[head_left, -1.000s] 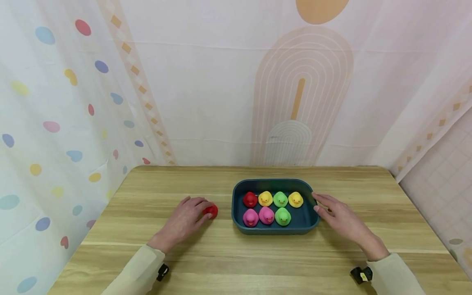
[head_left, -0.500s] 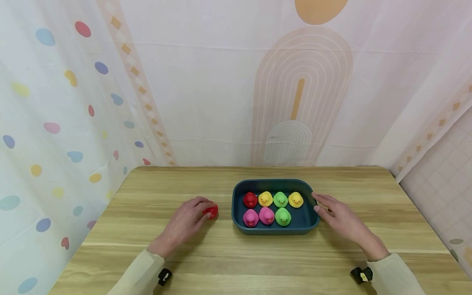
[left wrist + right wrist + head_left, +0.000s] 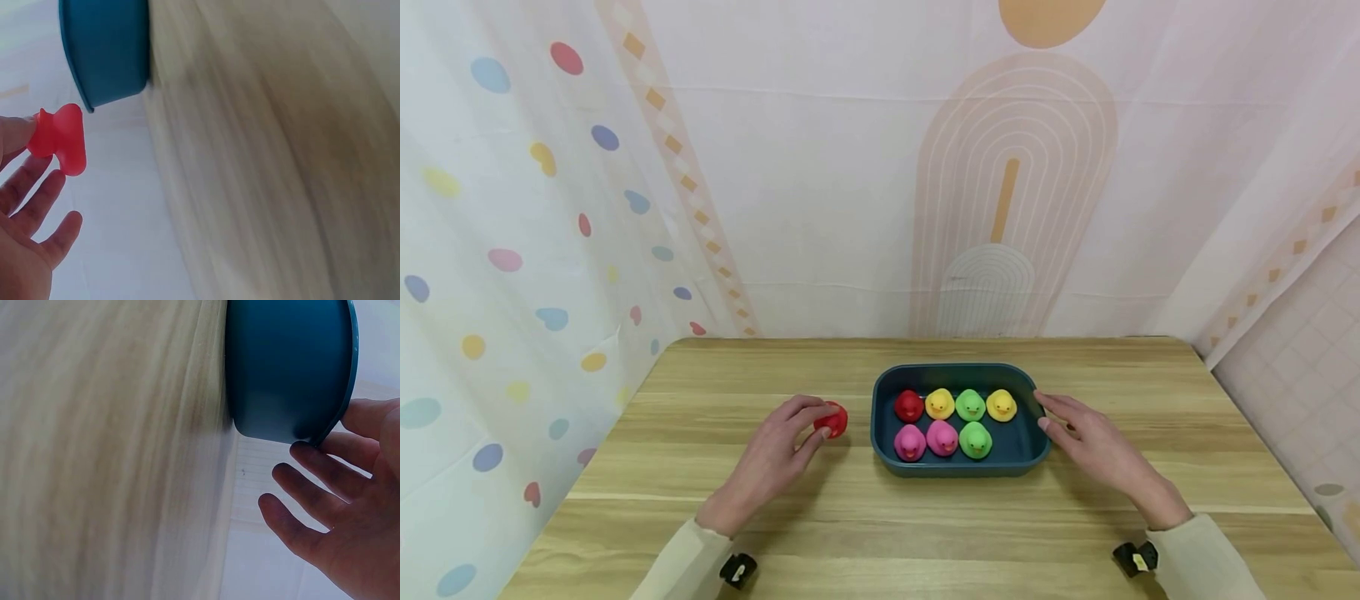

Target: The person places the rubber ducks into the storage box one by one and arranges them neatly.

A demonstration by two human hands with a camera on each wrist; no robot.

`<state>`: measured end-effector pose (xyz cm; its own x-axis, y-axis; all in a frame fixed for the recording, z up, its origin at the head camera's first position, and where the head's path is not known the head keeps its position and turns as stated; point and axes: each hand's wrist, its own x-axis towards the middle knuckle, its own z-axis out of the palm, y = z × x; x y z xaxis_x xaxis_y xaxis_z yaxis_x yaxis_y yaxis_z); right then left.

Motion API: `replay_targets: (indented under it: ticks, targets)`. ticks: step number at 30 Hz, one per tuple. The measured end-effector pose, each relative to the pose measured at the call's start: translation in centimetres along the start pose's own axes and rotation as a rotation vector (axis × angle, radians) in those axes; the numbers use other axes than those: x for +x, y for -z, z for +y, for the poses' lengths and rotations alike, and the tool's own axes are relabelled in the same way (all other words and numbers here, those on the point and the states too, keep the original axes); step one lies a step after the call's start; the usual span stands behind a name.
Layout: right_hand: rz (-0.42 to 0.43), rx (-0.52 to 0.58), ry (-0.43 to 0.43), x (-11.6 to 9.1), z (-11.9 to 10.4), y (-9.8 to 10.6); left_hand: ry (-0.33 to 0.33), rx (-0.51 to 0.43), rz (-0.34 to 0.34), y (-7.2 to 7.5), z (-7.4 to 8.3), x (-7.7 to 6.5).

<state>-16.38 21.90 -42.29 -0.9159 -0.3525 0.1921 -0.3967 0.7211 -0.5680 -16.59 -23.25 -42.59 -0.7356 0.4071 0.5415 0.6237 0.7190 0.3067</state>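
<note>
A small red rubber duck (image 3: 834, 419) is pinched between the thumb and fingers of my left hand (image 3: 771, 452). The left wrist view has this duck (image 3: 69, 139) raised off the table, near the height of the container's rim. Right of it stands a dark teal container (image 3: 1026, 461), which holds several ducks in two rows. A red duck (image 3: 909, 407) and a pink duck (image 3: 910, 443) are the closest to the left wall. My right hand (image 3: 1097, 446) touches the container's right end with thumb and fingertips, its fingers nearly straight in the right wrist view.
The wooden table (image 3: 925, 533) runs back to a patterned curtain (image 3: 835, 192). Inside the container, bare floor shows at the right end of the front row. Black straps (image 3: 739, 570) are at both wrists.
The left hand has lifted the red duck off the table and shifted it slightly toward the container. My right hand and the container have stayed where they were.
</note>
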Motion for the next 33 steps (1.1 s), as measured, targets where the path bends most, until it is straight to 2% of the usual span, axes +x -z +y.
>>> replay_targets:
  ticks: [15,20,33]
  targets:
    - [0.001,-0.001,-0.004,0.0,0.1,0.0,-0.058,-0.092,0.077,0.3,2.3,0.5]
    - [0.002,0.005,-0.005,0.0,0.1,0.0,-0.049,-0.114,0.089,0.3,3.0,0.9]
    - [0.001,0.012,-0.002,-0.1,0.0,0.0,-0.024,-0.214,0.057,0.0,4.9,2.1]
